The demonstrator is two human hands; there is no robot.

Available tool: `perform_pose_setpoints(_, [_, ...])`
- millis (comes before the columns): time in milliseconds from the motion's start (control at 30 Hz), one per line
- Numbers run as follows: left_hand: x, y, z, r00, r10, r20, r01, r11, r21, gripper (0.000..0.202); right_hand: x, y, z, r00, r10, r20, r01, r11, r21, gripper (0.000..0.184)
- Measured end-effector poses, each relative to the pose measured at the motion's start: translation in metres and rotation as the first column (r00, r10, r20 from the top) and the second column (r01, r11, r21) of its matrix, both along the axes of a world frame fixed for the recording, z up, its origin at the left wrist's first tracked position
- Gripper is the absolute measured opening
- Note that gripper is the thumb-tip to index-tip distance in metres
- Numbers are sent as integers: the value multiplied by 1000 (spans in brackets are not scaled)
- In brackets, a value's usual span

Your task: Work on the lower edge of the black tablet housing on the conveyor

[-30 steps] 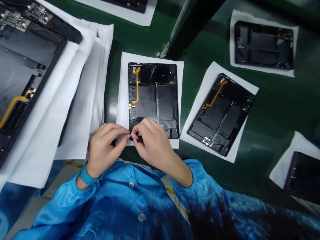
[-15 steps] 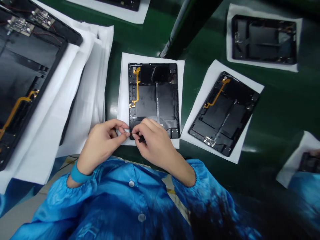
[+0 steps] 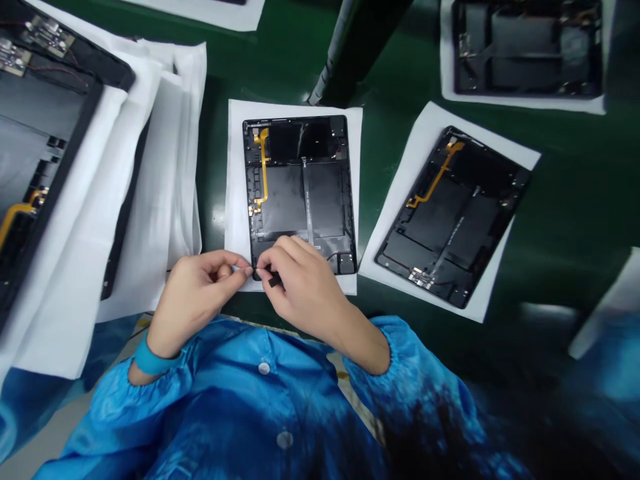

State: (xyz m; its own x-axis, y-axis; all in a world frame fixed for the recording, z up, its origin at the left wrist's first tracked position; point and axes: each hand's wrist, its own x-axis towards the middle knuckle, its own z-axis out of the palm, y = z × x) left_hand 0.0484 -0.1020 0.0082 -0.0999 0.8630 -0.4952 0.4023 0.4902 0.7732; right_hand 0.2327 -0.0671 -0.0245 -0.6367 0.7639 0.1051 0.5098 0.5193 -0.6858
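A black tablet back housing (image 3: 325, 200) lies open side up on a white sheet (image 3: 236, 167) in front of me. An orange flex cable (image 3: 265, 170) runs along its left side, and a grey ribbon cable (image 3: 308, 200) goes down the middle. At the housing's lower left corner my left hand (image 3: 200, 283) has thumb and index finger pinched together; anything between them is too small to make out. Just beside it, my right hand (image 3: 305, 277) is closed over the lower edge, gripping a small black piece (image 3: 274, 280) that shows under its fingers.
To the right, another tablet housing (image 3: 450, 227) rests on its own sheet, with one more housing (image 3: 527, 53) behind it. Housings (image 3: 45, 133) interleaved with white sheets (image 3: 175, 167) are stacked at the left. A dark post (image 3: 350, 60) rises beyond the middle sheet.
The view has shifted a little, so the housings sit differently in the picture. My left thumb and index finger are closer together. Both hands stay at the same corner.
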Motion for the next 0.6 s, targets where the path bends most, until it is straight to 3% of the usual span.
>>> perform_pose_setpoints(600, [-4,-1,-2,999,-41,26,40,999,37,21,-3,-1,-4,999,-18,-27,19,999,45,11])
